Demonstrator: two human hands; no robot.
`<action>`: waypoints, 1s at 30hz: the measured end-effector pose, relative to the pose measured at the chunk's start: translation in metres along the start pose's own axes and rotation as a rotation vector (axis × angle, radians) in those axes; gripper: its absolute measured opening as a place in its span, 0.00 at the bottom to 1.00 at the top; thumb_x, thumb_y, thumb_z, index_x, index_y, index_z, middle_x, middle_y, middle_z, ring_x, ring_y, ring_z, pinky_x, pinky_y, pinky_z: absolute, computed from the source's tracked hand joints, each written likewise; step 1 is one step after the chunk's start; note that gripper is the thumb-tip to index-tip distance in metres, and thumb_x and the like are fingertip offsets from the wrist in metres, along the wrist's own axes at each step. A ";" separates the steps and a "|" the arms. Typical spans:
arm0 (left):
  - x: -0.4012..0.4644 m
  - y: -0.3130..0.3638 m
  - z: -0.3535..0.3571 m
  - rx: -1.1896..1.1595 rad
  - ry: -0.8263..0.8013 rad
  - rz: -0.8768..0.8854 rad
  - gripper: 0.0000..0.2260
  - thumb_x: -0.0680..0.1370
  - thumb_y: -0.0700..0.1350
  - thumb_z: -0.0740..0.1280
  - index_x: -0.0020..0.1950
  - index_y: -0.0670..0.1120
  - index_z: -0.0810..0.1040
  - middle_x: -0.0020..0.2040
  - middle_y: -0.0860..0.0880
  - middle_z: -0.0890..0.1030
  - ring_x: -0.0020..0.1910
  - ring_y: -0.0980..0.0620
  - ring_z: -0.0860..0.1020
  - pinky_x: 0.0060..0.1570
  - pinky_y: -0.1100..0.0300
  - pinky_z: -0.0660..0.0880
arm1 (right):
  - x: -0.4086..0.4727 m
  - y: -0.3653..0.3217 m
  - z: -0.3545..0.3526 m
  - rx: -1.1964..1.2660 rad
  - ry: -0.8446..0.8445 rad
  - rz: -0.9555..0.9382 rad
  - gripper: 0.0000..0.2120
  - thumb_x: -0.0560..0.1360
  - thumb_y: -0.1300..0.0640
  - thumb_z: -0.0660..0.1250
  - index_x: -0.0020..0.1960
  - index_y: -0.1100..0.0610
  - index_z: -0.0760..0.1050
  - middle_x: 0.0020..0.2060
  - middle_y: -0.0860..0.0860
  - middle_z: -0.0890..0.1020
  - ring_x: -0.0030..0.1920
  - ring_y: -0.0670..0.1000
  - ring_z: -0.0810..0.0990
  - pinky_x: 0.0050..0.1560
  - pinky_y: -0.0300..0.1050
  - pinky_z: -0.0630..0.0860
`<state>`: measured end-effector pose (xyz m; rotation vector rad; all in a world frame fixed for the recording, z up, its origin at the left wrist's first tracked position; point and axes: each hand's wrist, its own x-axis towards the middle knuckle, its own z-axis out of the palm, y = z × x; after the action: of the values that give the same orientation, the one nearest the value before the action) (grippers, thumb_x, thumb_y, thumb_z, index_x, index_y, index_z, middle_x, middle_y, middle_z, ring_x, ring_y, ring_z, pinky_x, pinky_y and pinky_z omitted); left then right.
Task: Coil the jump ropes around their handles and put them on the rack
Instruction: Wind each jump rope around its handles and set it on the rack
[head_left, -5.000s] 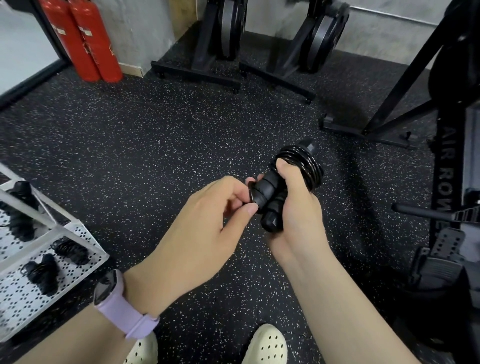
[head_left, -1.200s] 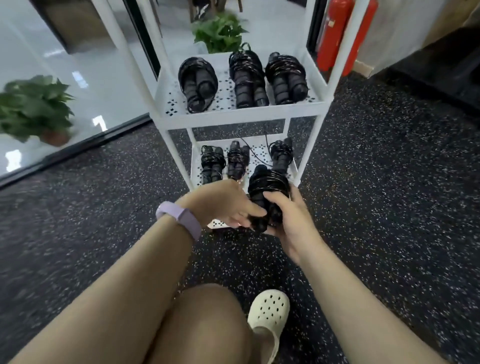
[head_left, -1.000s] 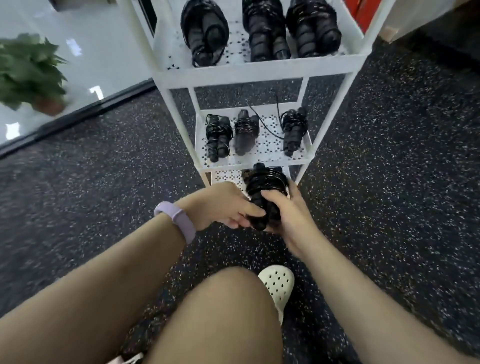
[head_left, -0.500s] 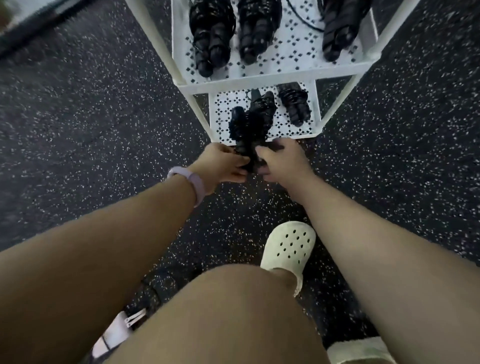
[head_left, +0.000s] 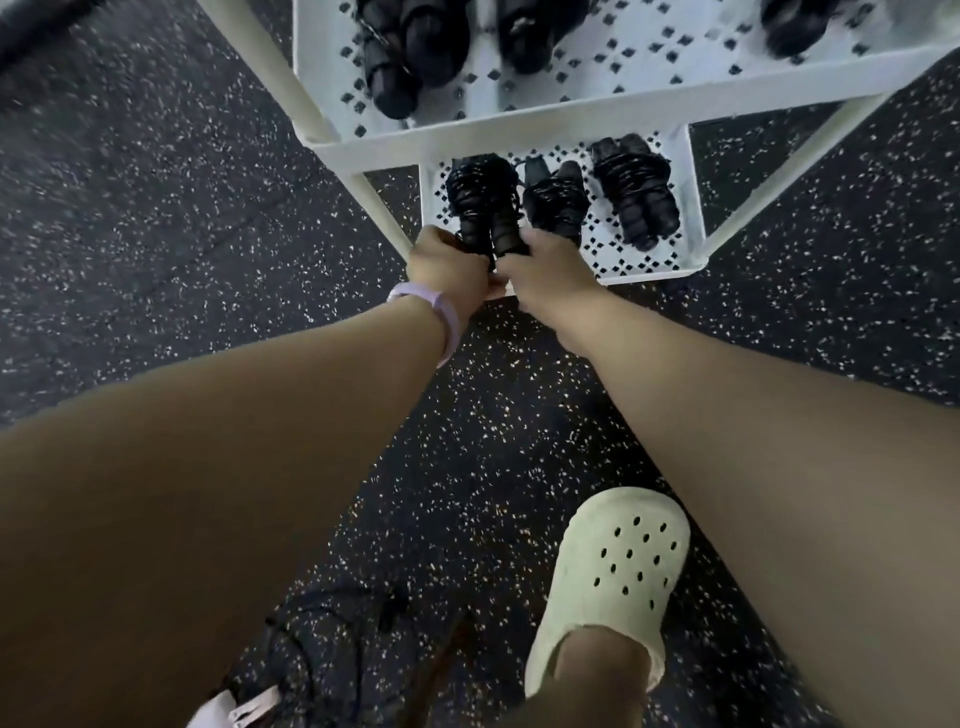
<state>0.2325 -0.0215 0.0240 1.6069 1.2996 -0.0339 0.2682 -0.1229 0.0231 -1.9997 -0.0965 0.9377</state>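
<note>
A black jump rope (head_left: 480, 208), coiled round its two handles, lies at the left of the white rack's bottom shelf (head_left: 644, 267). My left hand (head_left: 447, 270) and my right hand (head_left: 545, 270) both grip the near ends of its handles at the shelf's front edge. Two more coiled ropes lie beside it, one (head_left: 553, 205) in the middle and one (head_left: 636, 189) at the right. Whether the held rope rests on the shelf or hovers just above it cannot be told.
The rack's middle shelf (head_left: 597, 98) overhangs the bottom one and carries more coiled ropes (head_left: 410, 52). White rack posts (head_left: 374, 202) stand on either side of my hands. Black speckled rubber floor surrounds the rack. My pale clog (head_left: 613, 577) is planted below.
I have bent lower and both hands have carried the coiled rope forward under the middle shelf, onto the left side of the bottom shelf.
</note>
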 end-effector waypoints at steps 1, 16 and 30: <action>0.003 0.000 0.004 0.056 0.061 0.030 0.07 0.78 0.36 0.68 0.51 0.46 0.73 0.44 0.47 0.81 0.38 0.51 0.83 0.45 0.52 0.84 | 0.003 0.001 0.001 0.027 -0.020 0.000 0.11 0.76 0.56 0.61 0.55 0.52 0.79 0.50 0.51 0.82 0.53 0.56 0.80 0.53 0.51 0.78; 0.016 -0.016 0.037 -0.157 0.227 -0.080 0.11 0.77 0.38 0.60 0.54 0.52 0.75 0.43 0.50 0.80 0.41 0.45 0.81 0.44 0.44 0.84 | 0.036 0.017 0.006 0.021 -0.182 0.060 0.30 0.84 0.62 0.50 0.83 0.45 0.56 0.63 0.56 0.79 0.33 0.50 0.74 0.19 0.31 0.61; 0.024 -0.026 0.052 -0.102 0.269 -0.008 0.13 0.80 0.39 0.63 0.64 0.48 0.75 0.45 0.53 0.77 0.43 0.50 0.77 0.34 0.63 0.67 | 0.049 0.015 0.000 -0.098 -0.271 0.080 0.34 0.81 0.64 0.52 0.84 0.45 0.55 0.57 0.58 0.81 0.33 0.51 0.77 0.21 0.35 0.64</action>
<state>0.2510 -0.0436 -0.0312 1.5561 1.4878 0.2476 0.2985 -0.1119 -0.0163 -1.9666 -0.2175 1.2740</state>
